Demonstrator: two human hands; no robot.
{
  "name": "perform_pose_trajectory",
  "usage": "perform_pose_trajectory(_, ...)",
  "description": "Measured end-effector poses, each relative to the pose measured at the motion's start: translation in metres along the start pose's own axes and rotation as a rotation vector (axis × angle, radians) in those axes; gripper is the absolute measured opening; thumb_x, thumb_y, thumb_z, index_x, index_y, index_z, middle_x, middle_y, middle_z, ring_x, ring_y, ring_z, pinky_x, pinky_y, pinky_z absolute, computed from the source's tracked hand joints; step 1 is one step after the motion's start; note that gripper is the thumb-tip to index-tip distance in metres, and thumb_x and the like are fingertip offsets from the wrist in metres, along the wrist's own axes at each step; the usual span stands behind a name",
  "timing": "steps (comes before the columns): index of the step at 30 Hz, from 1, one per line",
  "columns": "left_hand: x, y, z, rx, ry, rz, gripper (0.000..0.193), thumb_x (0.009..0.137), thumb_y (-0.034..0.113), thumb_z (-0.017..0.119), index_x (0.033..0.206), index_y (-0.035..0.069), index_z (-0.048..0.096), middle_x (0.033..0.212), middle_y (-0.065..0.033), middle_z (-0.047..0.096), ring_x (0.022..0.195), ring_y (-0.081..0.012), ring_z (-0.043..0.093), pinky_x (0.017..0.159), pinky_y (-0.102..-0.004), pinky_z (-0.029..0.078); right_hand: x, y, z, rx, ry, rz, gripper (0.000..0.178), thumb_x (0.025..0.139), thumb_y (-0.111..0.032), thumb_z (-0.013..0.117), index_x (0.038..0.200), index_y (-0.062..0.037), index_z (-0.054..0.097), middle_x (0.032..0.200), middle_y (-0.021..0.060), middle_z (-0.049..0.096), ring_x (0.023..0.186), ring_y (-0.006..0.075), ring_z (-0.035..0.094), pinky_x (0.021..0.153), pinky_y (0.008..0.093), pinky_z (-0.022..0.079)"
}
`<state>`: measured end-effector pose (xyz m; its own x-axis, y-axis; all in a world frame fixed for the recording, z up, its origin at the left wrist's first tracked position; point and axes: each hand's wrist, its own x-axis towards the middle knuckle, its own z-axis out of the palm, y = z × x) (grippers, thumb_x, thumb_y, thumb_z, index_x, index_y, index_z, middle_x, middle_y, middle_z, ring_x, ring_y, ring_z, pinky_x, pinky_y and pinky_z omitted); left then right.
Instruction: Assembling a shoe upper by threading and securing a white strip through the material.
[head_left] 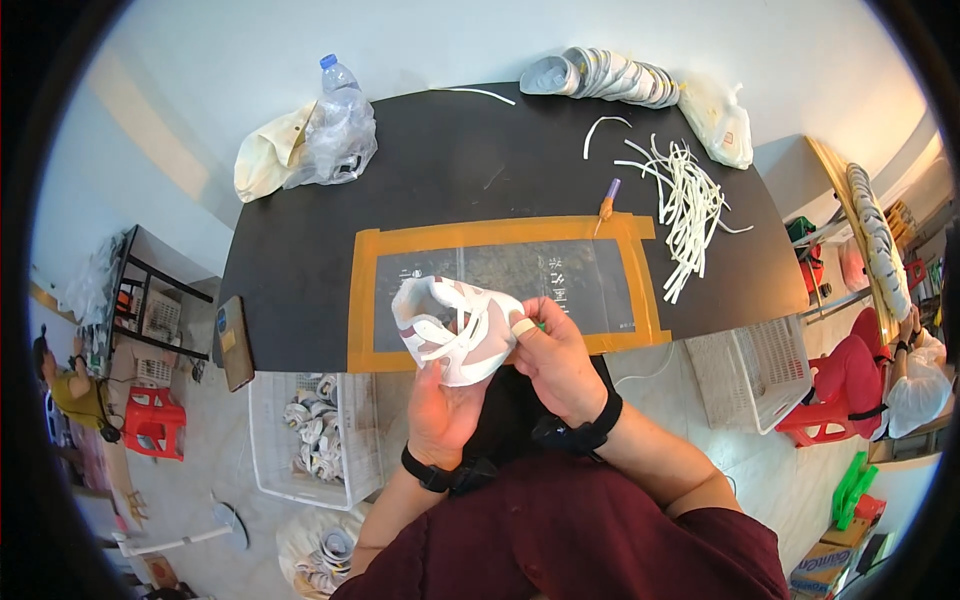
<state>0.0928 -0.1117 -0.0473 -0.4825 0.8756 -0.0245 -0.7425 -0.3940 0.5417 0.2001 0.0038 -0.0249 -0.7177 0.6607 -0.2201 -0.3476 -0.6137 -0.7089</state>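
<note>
A white shoe upper with pinkish-brown panels is held up in front of me, above the near edge of the table. White lace strips cross its front. My left hand supports it from below, thumb pressed against its side; the other fingers are mostly hidden. At the toe end, my right hand pinches the upper between thumb and fingers, with a tan strip around the thumb. A speck of green shows by those fingers. Behind the upper lies a clear sheet framed with orange tape.
White laces lie heaped at the right, near a purple-handled tool. Nested shoe uppers and plastic bags line the back. A bottle stands far left. Crates sit on the floor; other people work at both sides.
</note>
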Motion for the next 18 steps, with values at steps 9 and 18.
perform_pose_trajectory(9, 0.009, 0.005, -0.013, -0.08, 0.06, -0.028, 0.05, 0.089, 0.012, 0.066, 0.136, 0.009, 0.049, 0.131, -0.0064, 0.059, 0.121, -0.022, 0.057, 0.105, -0.0402, 0.046, 0.005, -0.033, 0.004, -1.086, -0.054, -0.685, 0.023, 0.083, -0.005, 0.07, 0.105, -0.0095, 0.069, 0.103, 0.0086, 0.06, 0.092, 0.0249, 0.063, 0.075, 0.0318, 0.053)
perform_pose_trajectory(18, 0.008, 0.008, 0.005, 0.207, 0.168, -0.006, 0.043, 0.097, 0.019, 0.06, 0.137, 0.009, 0.049, 0.129, -0.0037, 0.059, 0.119, -0.0183, 0.057, 0.102, -0.0359, 0.046, 0.012, -0.02, 0.017, -1.343, -0.31, -0.735, 0.02, 0.082, -0.01, 0.07, 0.1, -0.015, 0.065, 0.105, 0.0065, 0.055, 0.08, 0.0276, 0.066, 0.066, 0.0377, 0.055)
